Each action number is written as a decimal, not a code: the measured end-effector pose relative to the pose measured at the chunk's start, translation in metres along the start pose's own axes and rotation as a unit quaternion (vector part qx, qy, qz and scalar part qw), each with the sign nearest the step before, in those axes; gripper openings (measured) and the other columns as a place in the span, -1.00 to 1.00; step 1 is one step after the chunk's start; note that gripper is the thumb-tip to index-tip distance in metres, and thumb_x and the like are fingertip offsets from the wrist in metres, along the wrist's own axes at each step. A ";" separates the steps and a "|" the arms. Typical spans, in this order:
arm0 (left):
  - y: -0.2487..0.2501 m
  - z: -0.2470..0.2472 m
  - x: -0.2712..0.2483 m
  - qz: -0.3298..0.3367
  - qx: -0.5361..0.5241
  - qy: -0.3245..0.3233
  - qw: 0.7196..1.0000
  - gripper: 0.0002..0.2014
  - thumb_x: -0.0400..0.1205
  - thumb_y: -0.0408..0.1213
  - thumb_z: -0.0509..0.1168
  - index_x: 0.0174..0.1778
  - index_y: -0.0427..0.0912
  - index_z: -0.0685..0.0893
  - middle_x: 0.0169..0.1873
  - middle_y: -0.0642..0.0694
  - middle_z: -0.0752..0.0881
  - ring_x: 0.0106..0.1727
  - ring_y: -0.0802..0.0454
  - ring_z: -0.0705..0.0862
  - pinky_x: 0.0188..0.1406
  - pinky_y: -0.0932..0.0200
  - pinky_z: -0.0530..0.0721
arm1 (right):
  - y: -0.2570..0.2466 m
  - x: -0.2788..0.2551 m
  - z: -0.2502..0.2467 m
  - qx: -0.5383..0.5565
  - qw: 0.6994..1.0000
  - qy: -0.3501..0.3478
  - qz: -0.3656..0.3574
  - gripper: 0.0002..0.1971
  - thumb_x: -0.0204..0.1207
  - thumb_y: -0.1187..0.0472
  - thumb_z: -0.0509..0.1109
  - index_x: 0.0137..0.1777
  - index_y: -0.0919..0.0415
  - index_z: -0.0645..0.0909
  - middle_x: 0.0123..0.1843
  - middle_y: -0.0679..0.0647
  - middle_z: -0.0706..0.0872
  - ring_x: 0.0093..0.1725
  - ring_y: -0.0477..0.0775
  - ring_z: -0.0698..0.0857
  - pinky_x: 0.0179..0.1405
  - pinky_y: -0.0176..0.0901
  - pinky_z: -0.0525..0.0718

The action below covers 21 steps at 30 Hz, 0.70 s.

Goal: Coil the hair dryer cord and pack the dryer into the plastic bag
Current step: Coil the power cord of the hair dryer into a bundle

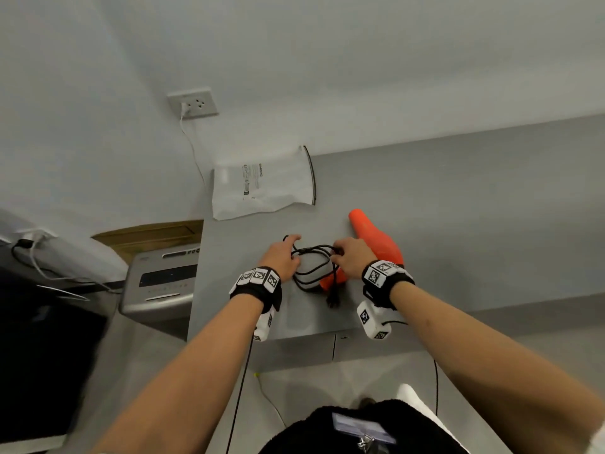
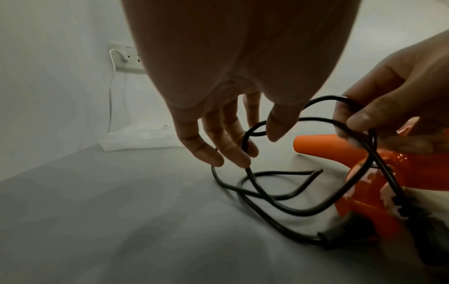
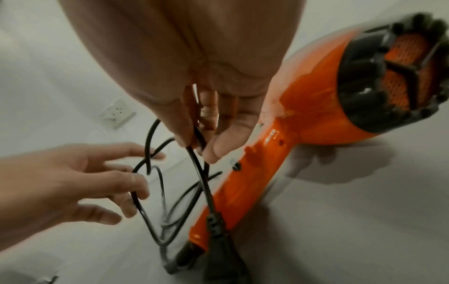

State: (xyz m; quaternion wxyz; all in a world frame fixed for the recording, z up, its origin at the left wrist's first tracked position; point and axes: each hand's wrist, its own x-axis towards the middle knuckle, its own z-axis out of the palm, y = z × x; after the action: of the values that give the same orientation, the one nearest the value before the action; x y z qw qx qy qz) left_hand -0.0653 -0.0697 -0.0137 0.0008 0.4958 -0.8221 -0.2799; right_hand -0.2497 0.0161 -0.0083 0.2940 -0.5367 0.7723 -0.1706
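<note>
Several cord (image 1: 311, 268) loops hang from right hand's (image 1: 352, 260) grip — dryer (image 1: 376, 244) beneath

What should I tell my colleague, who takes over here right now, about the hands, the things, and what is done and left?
Right hand: pinches gathered loops of the black cord above the counter.
Left hand: open, fingers spread and touching a loop of the cord, gripping nothing.
Hair dryer: orange, lies on its side on the counter under and beside the right hand; the plug rests near its handle.
Plastic bag: flat on the counter's far left, against the wall, holding nothing.
Done: a few loose loops gathered.
Left: tidy the coil, then put the dryer into the bag.
</note>
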 end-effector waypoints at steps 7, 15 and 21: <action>0.009 -0.043 -0.026 0.031 -0.084 0.078 0.993 -0.78 0.74 -0.10 0.27 -0.02 -0.04 0.82 -0.31 0.01 0.75 -0.13 -0.08 0.75 -0.08 0.10 0.63 | -0.029 -0.025 -0.041 0.187 0.981 0.039 -0.026 -0.96 0.62 0.27 0.39 0.01 0.20 0.67 -0.39 0.08 0.68 -0.62 -0.09 0.65 -0.59 -0.20 0.64; 0.046 -0.090 -0.065 0.135 -0.132 0.113 0.976 -0.78 0.74 0.00 0.24 0.19 0.09 0.73 -0.38 0.11 0.71 -0.34 0.18 0.73 -0.16 0.24 0.66 | -0.061 -0.053 -0.086 0.255 0.960 0.081 -0.076 -0.92 0.60 0.28 0.41 -0.12 0.21 0.70 -0.44 -0.01 0.65 -0.53 0.01 0.65 -0.51 -0.12 0.68; 0.052 -0.094 -0.072 0.153 -0.137 0.141 0.969 -0.81 0.80 -0.09 0.15 0.02 0.03 0.66 -0.58 0.01 0.63 -0.52 0.18 0.59 -0.30 0.19 0.58 | -0.066 -0.061 -0.087 0.284 0.950 0.092 -0.093 -0.88 0.59 0.22 0.45 -0.18 0.14 0.72 -0.39 0.02 0.68 -0.48 0.08 0.68 -0.50 -0.13 0.66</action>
State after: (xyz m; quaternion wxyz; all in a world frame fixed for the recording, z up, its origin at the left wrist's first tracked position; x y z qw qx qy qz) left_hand -0.0448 -0.0357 0.1089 0.2272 0.3941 -0.8336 -0.3133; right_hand -0.2418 0.0440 0.1126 0.3445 -0.4827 0.6622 -0.4581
